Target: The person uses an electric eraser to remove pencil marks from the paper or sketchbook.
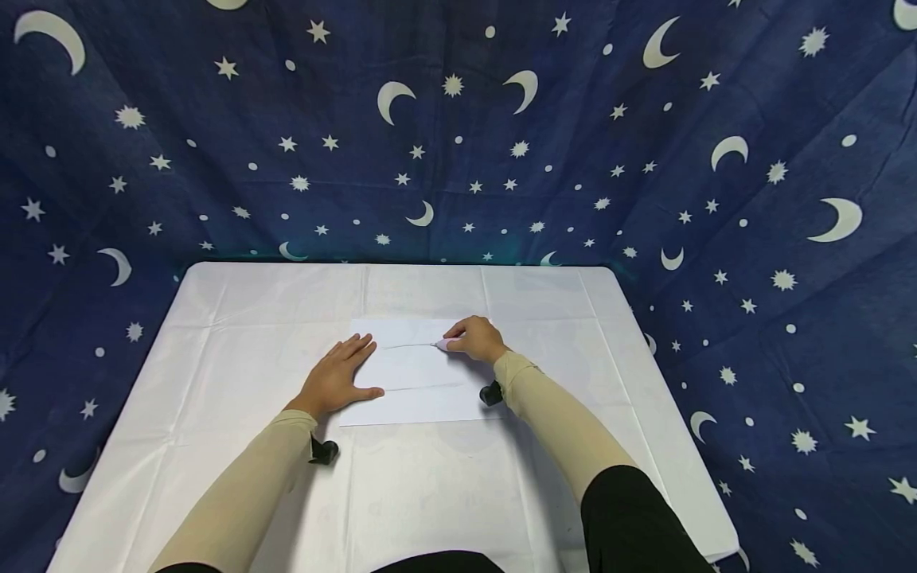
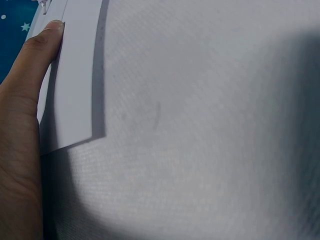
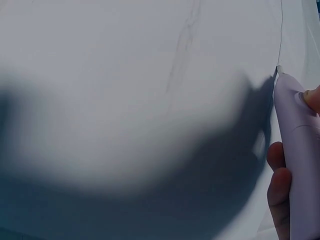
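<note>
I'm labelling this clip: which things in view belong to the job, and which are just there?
Part of the job:
- lilac pen-shaped tool in the right hand
- rectangular white paper sheet under the left hand

Just there:
- white cloth-covered table
- navy fabric backdrop with pale moons and stars
- black wrist attachments

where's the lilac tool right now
In the head view, the lilac tool is in the right hand, over the paper, its tip at the right end of the upper line.
</note>
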`<action>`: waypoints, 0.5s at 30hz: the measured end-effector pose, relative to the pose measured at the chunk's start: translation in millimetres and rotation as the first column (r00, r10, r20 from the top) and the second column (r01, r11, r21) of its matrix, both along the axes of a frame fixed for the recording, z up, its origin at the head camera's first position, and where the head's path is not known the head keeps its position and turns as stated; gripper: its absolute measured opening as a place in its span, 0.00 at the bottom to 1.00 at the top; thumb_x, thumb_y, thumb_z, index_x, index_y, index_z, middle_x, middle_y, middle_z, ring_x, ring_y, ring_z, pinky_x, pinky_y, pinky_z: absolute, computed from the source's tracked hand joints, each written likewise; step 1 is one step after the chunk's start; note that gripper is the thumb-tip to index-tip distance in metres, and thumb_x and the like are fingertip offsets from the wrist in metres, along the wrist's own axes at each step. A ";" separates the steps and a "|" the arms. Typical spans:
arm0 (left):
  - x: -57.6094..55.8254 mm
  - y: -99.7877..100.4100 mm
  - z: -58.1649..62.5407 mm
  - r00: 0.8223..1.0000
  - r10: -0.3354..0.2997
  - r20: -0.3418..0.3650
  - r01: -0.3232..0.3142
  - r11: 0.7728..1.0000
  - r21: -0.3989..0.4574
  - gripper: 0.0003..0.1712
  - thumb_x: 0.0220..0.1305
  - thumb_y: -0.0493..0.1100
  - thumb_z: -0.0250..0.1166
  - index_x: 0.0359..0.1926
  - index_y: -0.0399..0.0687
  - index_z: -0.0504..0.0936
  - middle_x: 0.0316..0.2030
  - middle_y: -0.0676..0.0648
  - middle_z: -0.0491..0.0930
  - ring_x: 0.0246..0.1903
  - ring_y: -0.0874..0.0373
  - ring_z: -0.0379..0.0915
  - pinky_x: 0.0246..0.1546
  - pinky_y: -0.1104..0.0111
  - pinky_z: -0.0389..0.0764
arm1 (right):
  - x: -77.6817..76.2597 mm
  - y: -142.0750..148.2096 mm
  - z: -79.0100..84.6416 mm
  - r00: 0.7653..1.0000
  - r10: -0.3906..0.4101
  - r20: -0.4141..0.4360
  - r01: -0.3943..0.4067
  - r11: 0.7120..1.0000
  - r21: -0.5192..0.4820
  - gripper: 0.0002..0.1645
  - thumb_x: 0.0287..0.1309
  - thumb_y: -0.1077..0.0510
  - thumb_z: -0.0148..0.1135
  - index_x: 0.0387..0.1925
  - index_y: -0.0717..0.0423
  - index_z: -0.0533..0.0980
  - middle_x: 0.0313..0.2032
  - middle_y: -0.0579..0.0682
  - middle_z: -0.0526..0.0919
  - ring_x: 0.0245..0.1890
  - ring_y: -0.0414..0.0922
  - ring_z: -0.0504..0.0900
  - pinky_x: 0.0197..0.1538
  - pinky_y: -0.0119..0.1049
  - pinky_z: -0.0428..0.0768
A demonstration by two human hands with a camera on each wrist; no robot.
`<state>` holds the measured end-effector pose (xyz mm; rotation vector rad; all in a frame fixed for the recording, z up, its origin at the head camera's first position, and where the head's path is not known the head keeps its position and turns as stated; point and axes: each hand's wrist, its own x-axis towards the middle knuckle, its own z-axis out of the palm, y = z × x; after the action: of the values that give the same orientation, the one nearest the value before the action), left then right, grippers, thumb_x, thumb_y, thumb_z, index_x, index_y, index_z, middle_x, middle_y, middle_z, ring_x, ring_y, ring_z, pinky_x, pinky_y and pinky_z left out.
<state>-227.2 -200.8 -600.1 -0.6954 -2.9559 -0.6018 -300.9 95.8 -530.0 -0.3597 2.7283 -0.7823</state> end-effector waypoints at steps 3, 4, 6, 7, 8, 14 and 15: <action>0.1 0.5 0.6 1.000 0.003 -0.003 -0.003 1.000 0.007 0.57 0.40 0.78 0.56 0.66 0.48 0.59 0.66 0.49 0.53 0.66 0.51 0.43 0.65 0.58 0.44 | 0.4 2.6 1.8 1.000 -0.013 0.004 0.013 1.000 0.001 0.09 0.46 0.51 0.68 0.34 0.44 0.84 0.34 0.40 0.81 0.40 0.40 0.76 0.44 0.35 0.73; 0.1 0.4 1.0 1.000 0.005 -0.006 -0.005 1.000 0.003 0.57 0.40 0.78 0.56 0.66 0.48 0.59 0.66 0.49 0.53 0.66 0.51 0.43 0.65 0.58 0.44 | 0.3 3.7 1.9 1.000 -0.017 0.005 0.017 1.000 0.001 0.09 0.46 0.51 0.68 0.33 0.44 0.84 0.34 0.40 0.81 0.39 0.40 0.76 0.44 0.34 0.73; 0.1 0.2 1.6 1.000 0.006 -0.005 -0.006 1.000 0.007 0.58 0.40 0.78 0.56 0.66 0.47 0.60 0.66 0.48 0.54 0.66 0.51 0.43 0.64 0.57 0.45 | 0.1 5.8 1.9 1.000 -0.024 0.007 0.024 1.000 0.005 0.09 0.46 0.51 0.68 0.34 0.45 0.84 0.34 0.40 0.81 0.39 0.40 0.76 0.44 0.34 0.73; 0.1 0.1 1.8 1.000 0.008 -0.004 -0.008 1.000 0.002 0.58 0.40 0.78 0.55 0.66 0.48 0.60 0.66 0.49 0.53 0.66 0.51 0.43 0.64 0.58 0.45 | 0.0 6.9 1.8 1.000 -0.026 0.008 0.026 1.000 0.004 0.10 0.46 0.51 0.68 0.34 0.45 0.84 0.35 0.41 0.81 0.39 0.40 0.75 0.43 0.34 0.73; -0.1 -0.1 1.7 1.000 0.008 -0.003 -0.008 1.000 -0.001 0.58 0.40 0.78 0.55 0.66 0.48 0.59 0.66 0.49 0.53 0.66 0.51 0.43 0.64 0.57 0.45 | -0.3 8.2 1.2 1.000 -0.027 0.008 0.027 1.000 0.005 0.10 0.46 0.51 0.68 0.34 0.45 0.84 0.35 0.41 0.81 0.39 0.40 0.75 0.43 0.34 0.74; -0.9 -0.5 -1.2 1.000 0.004 0.004 -0.004 1.000 -0.003 0.58 0.40 0.79 0.55 0.67 0.49 0.58 0.67 0.50 0.52 0.66 0.52 0.42 0.65 0.58 0.43 | 0.7 13.3 1.1 1.000 -0.030 0.007 0.030 1.000 -0.002 0.10 0.45 0.51 0.69 0.33 0.45 0.84 0.35 0.41 0.81 0.40 0.41 0.75 0.43 0.35 0.73; -1.1 -0.1 -1.8 1.000 0.003 0.005 -0.003 1.000 -0.007 0.58 0.40 0.79 0.54 0.67 0.50 0.58 0.67 0.50 0.52 0.66 0.52 0.41 0.65 0.58 0.43 | 1.1 13.5 1.6 0.999 -0.032 0.009 0.032 0.999 -0.003 0.10 0.45 0.51 0.69 0.33 0.45 0.84 0.35 0.41 0.81 0.40 0.41 0.75 0.44 0.35 0.73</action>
<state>-228.3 -200.9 -601.8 -0.6910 -2.9648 -0.5940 -299.8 109.3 -528.4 -0.3135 2.7311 -0.7943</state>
